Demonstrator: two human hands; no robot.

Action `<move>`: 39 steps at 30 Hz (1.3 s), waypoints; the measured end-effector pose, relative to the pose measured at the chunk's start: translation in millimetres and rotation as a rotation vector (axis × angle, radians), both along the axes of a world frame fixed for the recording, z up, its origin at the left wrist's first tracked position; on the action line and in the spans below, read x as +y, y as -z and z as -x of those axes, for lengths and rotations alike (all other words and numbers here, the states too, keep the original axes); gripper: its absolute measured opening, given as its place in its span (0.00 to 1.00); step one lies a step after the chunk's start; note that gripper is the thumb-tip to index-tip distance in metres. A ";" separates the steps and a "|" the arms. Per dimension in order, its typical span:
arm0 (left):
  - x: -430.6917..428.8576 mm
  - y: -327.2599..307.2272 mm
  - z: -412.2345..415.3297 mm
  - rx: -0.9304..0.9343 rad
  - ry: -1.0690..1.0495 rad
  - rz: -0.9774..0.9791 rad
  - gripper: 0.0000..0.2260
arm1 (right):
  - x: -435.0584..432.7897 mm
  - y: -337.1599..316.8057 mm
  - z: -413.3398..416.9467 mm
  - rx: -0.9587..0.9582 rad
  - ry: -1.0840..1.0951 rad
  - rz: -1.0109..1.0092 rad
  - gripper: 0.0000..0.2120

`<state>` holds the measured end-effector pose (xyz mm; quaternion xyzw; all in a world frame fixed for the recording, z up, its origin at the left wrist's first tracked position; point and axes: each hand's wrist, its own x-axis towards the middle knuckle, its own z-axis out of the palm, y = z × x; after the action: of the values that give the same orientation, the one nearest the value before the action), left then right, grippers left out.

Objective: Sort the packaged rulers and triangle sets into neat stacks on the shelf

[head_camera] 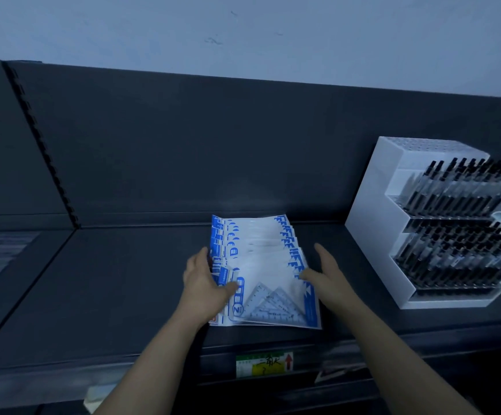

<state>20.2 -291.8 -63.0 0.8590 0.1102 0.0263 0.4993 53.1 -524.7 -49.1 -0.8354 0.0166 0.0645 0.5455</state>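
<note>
A fanned row of several white-and-blue packaged triangle sets [261,265] lies on the dark shelf [108,280], running from the back toward the front edge. The front pack shows clear triangles through its window. My left hand [206,280] rests against the left edge of the packs, thumb laid on the front pack's blue border. My right hand [324,272] presses flat against the right edge, fingers stretched out. Both hands flank the row; neither lifts a pack.
A white tiered display rack [372,223] full of black pens stands to the right on the shelf. A green-and-yellow price label [264,364] is fixed to the shelf's front rail. The dark back panel [213,145] rises behind. A slotted upright [43,145] divides the left bay.
</note>
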 end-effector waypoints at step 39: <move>7.7 4.8 -5.8 0.032 -0.075 0.200 0.25 | 4.1 -4.5 -13.2 0.037 0.065 0.280 0.24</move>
<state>26.0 -284.0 -67.8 0.8005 0.1521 0.0200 0.5794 66.3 -520.6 -44.6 -0.9011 0.0623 0.0594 0.4249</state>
